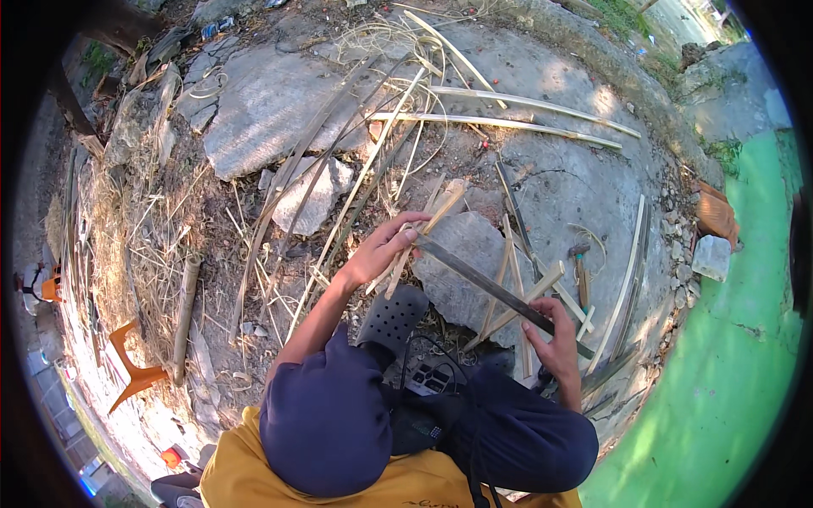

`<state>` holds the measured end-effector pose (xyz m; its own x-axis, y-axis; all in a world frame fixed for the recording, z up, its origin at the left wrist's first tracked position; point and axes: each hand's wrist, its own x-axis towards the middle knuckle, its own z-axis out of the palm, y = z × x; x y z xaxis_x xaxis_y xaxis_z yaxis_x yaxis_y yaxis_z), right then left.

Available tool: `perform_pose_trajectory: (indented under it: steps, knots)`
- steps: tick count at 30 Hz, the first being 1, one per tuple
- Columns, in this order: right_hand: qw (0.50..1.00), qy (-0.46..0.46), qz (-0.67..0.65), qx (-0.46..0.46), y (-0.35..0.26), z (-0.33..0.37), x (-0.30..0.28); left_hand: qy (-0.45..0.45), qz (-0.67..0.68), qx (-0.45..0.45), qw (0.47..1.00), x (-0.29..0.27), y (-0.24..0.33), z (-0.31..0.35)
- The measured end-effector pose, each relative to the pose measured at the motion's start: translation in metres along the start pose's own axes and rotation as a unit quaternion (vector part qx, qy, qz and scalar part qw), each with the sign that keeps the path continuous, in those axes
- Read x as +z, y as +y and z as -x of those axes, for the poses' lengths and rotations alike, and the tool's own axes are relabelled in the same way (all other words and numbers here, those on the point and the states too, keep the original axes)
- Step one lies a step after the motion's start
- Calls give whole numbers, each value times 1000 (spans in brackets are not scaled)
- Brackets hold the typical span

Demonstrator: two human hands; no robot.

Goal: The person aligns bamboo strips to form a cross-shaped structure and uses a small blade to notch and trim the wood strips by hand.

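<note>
A long, flat, dark bamboo strip (483,281) slants down to the right between my two hands. My left hand (381,252) is closed around its upper end, where several short pale bamboo sticks (446,206) cross. Exactly how they meet is hidden by the fingers. Nearer the lower end, my right hand (556,341) is closed on the same strip, its thumb along one side. More pale sticks (546,282) cross on the ground just beyond my right hand. A hammer (582,275) with a wooden handle lies beside them.
Long pale bamboo strips (525,125) and tangled shavings (398,38) lie on cracked concrete ahead. At left are a bamboo pole (185,322) and an orange plastic piece (135,372). A grey-white block (711,257) and orange bricks (716,212) edge a green surface (720,372) at right.
</note>
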<state>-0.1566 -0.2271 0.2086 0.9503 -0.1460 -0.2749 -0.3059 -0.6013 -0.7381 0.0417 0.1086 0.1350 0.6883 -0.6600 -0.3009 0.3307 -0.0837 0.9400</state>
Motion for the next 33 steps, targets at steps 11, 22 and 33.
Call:
perform_pose_trajectory:
  steps: [11,22,33]
  knots:
    - [968,91,214,95,-40,18,-11,73,51,26,996,-10,-29,-4]
    - [983,5,21,183,-13,50,-46,145,37,58,987,-33,-23,6]
    - [965,169,16,202,27,96,-164,294,106,158,937,-85,31,40]
